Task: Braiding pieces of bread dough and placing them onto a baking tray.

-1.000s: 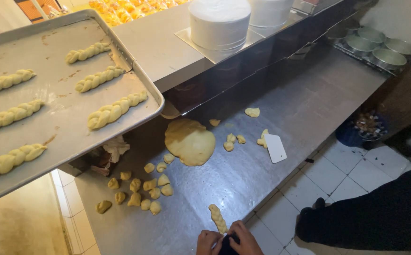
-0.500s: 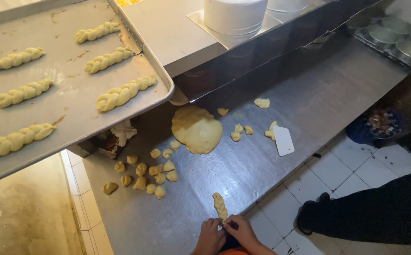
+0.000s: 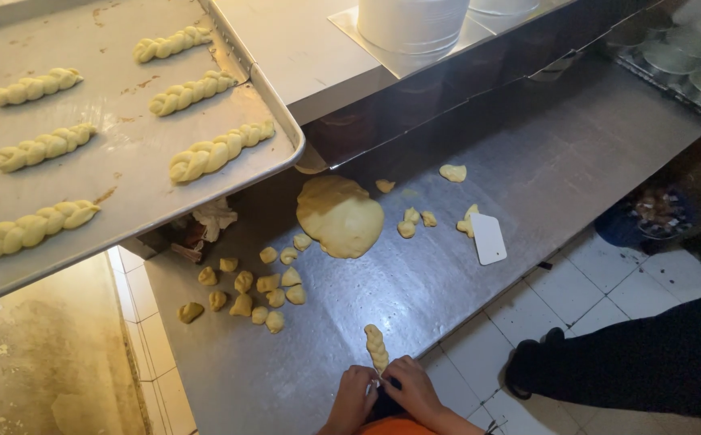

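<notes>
While bare steel is lying open between it and the dough pieces [image 3: 250, 286], the braided dough strip [image 3: 376, 346] is sitting near the table's [image 3: 543, 153] front edge, long axis pointing away from the left hand [image 3: 354, 395] and right hand [image 3: 411, 385], whose fingers are pinching its near end.

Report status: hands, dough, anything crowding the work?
Left hand and right hand pinch the near end of the dough twist. Twist lies on steel counter. Nearest clutter: small dough pieces, apart from it.
</notes>
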